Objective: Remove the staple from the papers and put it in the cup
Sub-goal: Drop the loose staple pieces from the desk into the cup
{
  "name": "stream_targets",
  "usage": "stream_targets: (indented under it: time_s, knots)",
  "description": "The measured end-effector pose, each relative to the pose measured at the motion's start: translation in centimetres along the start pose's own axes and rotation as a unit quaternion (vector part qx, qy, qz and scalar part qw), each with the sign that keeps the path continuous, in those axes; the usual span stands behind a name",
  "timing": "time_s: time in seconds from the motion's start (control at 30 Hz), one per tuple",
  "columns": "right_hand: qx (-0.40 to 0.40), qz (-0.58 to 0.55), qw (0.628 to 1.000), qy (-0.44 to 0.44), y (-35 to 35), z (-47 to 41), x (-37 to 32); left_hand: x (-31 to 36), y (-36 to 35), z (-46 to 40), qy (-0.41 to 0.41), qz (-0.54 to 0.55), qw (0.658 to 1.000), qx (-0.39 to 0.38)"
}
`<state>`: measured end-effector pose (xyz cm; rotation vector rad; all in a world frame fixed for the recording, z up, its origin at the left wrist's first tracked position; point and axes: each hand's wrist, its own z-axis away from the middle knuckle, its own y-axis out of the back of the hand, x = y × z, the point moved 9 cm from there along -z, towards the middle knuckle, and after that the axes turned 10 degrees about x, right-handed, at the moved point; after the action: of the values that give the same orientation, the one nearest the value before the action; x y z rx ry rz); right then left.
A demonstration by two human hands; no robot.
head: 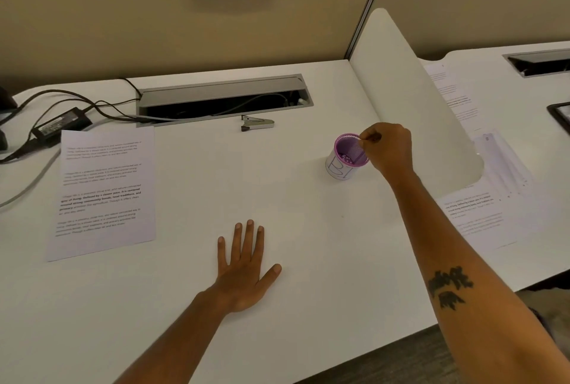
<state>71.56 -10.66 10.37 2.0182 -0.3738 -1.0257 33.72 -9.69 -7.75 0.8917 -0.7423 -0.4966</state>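
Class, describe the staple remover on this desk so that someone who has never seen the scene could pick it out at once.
Start at the long grey cable trough set into the back of the white desk. Just in front of its lower edge, near the middle, lies the staple remover. It is small, silvery metal with dark tips, unlike the flat printed sheet on the left or the upright purple mesh cup on the right.

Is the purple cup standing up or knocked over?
Standing up. The purple cup sits on its base on the desk, its open mouth facing up, beside the right hand.
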Motion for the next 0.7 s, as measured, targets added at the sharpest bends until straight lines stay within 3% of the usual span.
stream_targets:
  time_s: [0.33, 0.5, 0.7]
  knots:
    - [-0.008, -0.113, 0.980, -0.163, -0.3, 9.1, 5.0, 0.0, -0.1, -0.1, 0.002, -0.004, 1.000, 0.000]
    - [-0.065, -0.041, 0.989, -0.129, -2.7, 15.9, 6.3, -0.1, -0.1, -0.2, 0.003, -0.005, 1.000, 0.001]
    - [-0.067, -0.014, 0.989, -0.128, -3.8, 17.9, 6.6, -0.1, -0.2, -0.2, 0.005, -0.009, 1.000, 0.003]
